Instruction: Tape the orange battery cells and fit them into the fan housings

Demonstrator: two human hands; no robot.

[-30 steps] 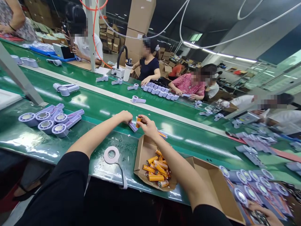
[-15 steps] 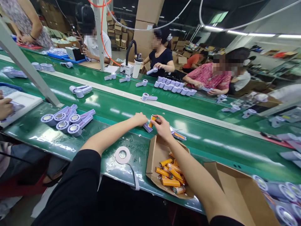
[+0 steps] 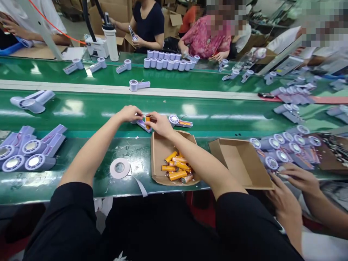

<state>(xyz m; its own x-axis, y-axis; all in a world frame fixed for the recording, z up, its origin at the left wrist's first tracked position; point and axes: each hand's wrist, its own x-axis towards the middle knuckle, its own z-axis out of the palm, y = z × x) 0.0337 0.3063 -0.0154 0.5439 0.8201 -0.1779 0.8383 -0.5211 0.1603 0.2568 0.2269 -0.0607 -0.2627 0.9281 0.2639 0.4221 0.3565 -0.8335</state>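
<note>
L hand (image 3: 133, 114) beyond & left of battery box (image 3: 158, 145), fingers bent; forearm angled fwd, inward. R hand (image 3: 160, 124) at box's far L corner, thumb + fingers pinched, forearm crossing over box.

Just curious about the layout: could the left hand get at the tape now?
Probably yes: the tape lies uncovered on the bench, nearer the body than the left hand, with nothing blocking the way. The hand is busy at the lilac part, though.

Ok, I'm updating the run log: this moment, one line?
left hand: at lilac housing | right hand: holding orange cell | box: orange cells | tape roll: on bench
</note>
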